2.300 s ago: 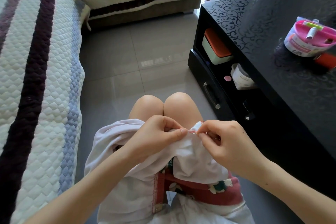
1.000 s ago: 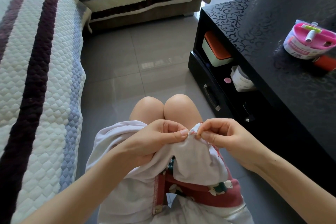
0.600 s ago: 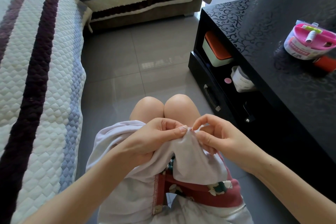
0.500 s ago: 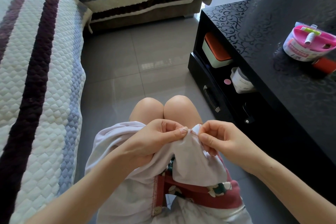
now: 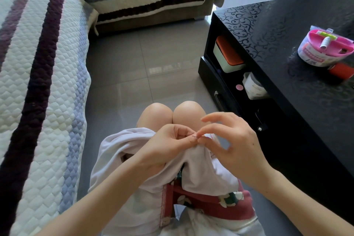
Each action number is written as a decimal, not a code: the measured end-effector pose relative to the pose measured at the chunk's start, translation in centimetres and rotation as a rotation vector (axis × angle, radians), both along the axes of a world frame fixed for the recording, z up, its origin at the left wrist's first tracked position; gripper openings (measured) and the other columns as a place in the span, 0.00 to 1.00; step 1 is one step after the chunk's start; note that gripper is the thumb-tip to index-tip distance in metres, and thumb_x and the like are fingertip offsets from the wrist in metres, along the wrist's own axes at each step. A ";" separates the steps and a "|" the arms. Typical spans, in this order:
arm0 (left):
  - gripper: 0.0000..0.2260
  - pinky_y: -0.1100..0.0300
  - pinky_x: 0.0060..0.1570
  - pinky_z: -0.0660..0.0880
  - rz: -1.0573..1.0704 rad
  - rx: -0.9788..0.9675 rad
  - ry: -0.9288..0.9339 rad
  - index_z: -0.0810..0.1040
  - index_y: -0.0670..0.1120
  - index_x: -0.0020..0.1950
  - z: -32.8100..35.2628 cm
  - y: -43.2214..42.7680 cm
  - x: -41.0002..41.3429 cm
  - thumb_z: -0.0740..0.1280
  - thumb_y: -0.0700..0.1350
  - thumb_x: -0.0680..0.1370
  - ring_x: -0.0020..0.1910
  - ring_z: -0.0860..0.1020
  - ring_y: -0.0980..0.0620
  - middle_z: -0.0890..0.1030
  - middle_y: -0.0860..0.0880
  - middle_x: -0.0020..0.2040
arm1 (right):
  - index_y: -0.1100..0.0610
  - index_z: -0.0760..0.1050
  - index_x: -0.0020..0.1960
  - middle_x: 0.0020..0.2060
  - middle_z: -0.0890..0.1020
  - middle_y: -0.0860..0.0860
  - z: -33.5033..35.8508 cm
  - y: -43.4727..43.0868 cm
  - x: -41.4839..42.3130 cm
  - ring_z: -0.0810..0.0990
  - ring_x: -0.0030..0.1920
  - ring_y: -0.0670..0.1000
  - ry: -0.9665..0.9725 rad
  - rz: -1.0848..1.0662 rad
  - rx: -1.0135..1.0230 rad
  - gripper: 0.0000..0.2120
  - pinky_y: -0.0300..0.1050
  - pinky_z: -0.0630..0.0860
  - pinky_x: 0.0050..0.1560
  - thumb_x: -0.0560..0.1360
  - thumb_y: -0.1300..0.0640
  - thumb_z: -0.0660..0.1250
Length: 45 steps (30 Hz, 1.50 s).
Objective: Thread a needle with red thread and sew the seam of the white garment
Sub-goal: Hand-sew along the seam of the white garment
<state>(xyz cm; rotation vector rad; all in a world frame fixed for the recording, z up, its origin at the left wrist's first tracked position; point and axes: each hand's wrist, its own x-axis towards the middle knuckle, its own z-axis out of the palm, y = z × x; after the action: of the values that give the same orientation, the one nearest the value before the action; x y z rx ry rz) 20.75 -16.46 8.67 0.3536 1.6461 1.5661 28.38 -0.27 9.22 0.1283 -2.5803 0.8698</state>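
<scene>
The white garment (image 5: pixel 134 193) lies bunched over my lap, its seam edge raised just in front of my knees. My left hand (image 5: pixel 168 149) grips a fold of the garment, thumb and forefinger pressed on the seam. A thin needle (image 5: pixel 195 136) with red thread pokes out of the cloth between the two hands. My right hand (image 5: pixel 229 143) pinches the needle's tip with thumb and forefinger, its other fingers spread and lifted. The thread's run is too fine to follow.
A black low table (image 5: pixel 287 48) stands at right, bearing a pink-lidded sewing kit tub (image 5: pixel 323 51) and a red spool (image 5: pixel 341 69). Its open shelf holds an orange-lidded box (image 5: pixel 228 55). A striped quilted sofa (image 5: pixel 38 82) runs along the left; grey floor tiles (image 5: pixel 145 74) lie ahead.
My right hand let go of the cloth edge, lifted slightly and spread its fingers, and now pinches the needle tip coming out of the seam. My left hand kept its hold.
</scene>
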 end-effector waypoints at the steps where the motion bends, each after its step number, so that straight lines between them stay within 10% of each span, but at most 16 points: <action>1: 0.06 0.67 0.43 0.72 0.000 -0.005 0.009 0.82 0.45 0.40 0.0 0.0 0.0 0.69 0.42 0.77 0.40 0.78 0.59 0.82 0.52 0.37 | 0.51 0.82 0.42 0.48 0.82 0.47 -0.1 -0.1 -0.2 0.79 0.49 0.50 0.039 0.008 0.033 0.07 0.52 0.75 0.47 0.73 0.49 0.67; 10: 0.08 0.67 0.39 0.71 0.021 -0.023 0.017 0.81 0.46 0.37 0.6 -0.3 0.1 0.69 0.41 0.76 0.38 0.74 0.57 0.79 0.51 0.35 | 0.57 0.76 0.43 0.43 0.78 0.49 0.1 -1.4 -1.0 0.76 0.48 0.53 0.133 0.189 -0.006 0.08 0.53 0.70 0.53 0.78 0.59 0.60; 16: 0.19 0.68 0.31 0.66 0.044 -0.292 0.272 0.77 0.50 0.25 0.5 0.0 0.8 0.68 0.46 0.76 0.28 0.70 0.64 0.73 0.59 0.24 | 0.59 0.71 0.47 0.38 0.79 0.54 3.7 -2.2 -0.7 0.80 0.43 0.57 0.053 0.373 -0.431 0.04 0.52 0.75 0.55 0.79 0.63 0.59; 19: 0.10 0.55 0.45 0.77 -0.014 -0.159 0.102 0.83 0.47 0.36 0.6 0.1 0.9 0.69 0.48 0.76 0.40 0.79 0.57 0.84 0.49 0.37 | 0.61 0.68 0.47 0.32 0.78 0.52 5.4 -1.1 -1.8 0.80 0.34 0.54 -0.295 0.388 -1.008 0.03 0.49 0.80 0.40 0.77 0.62 0.62; 21: 0.06 0.57 0.50 0.76 -0.019 -0.118 0.060 0.85 0.46 0.42 0.8 -0.4 -0.1 0.69 0.44 0.77 0.44 0.80 0.56 0.85 0.48 0.41 | 0.58 0.67 0.45 0.29 0.74 0.51 4.8 1.2 -3.2 0.73 0.27 0.50 -0.493 0.302 -1.204 0.05 0.41 0.70 0.26 0.75 0.60 0.63; 25: 0.10 0.59 0.53 0.76 -0.085 -0.065 -0.094 0.83 0.38 0.51 1.0 -1.2 -1.3 0.70 0.43 0.75 0.48 0.80 0.52 0.84 0.43 0.47 | 0.55 0.69 0.42 0.24 0.66 0.48 2.6 6.5 -6.7 0.59 0.24 0.45 -0.551 0.097 -1.106 0.05 0.42 0.49 0.28 0.76 0.63 0.60; 30: 0.09 0.63 0.45 0.77 -0.105 0.013 -0.213 0.83 0.38 0.49 1.5 -1.8 -1.3 0.70 0.42 0.74 0.44 0.81 0.53 0.84 0.44 0.44 | 0.52 0.68 0.40 0.27 0.67 0.48 -0.1 14.9 -11.3 0.64 0.19 0.41 -0.246 -0.570 -0.961 0.11 0.36 0.60 0.24 0.78 0.63 0.58; 33: 0.08 0.64 0.44 0.77 -0.101 0.042 -0.242 0.83 0.38 0.49 1.8 -2.0 -1.3 0.70 0.41 0.75 0.43 0.82 0.53 0.84 0.45 0.44 | 0.51 0.70 0.40 0.34 0.73 0.47 -1.5 18.2 -11.6 0.74 0.35 0.46 -0.152 -0.854 -0.717 0.04 0.38 0.68 0.33 0.72 0.58 0.61; 40: 0.11 0.63 0.45 0.78 -0.083 0.035 -0.265 0.83 0.38 0.49 1.8 -1.7 -1.7 0.69 0.43 0.72 0.43 0.82 0.52 0.84 0.43 0.44 | 0.53 0.83 0.49 0.35 0.82 0.44 2.9 5.8 -7.5 0.76 0.36 0.39 -0.728 0.217 -0.474 0.14 0.36 0.69 0.36 0.70 0.45 0.69; 45: 0.11 0.63 0.46 0.77 -0.109 0.042 -0.257 0.83 0.38 0.50 2.1 -1.7 -1.7 0.69 0.43 0.73 0.46 0.82 0.52 0.84 0.43 0.46 | 0.53 0.84 0.45 0.41 0.83 0.59 2.3 3.4 -5.9 0.78 0.42 0.53 -0.873 0.433 -0.430 0.15 0.52 0.72 0.46 0.72 0.41 0.70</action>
<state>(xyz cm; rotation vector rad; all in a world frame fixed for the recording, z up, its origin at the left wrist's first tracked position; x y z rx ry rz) 19.00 -18.13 10.74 0.2478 1.3759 1.4987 22.52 3.16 11.53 0.2226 -3.0846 1.9824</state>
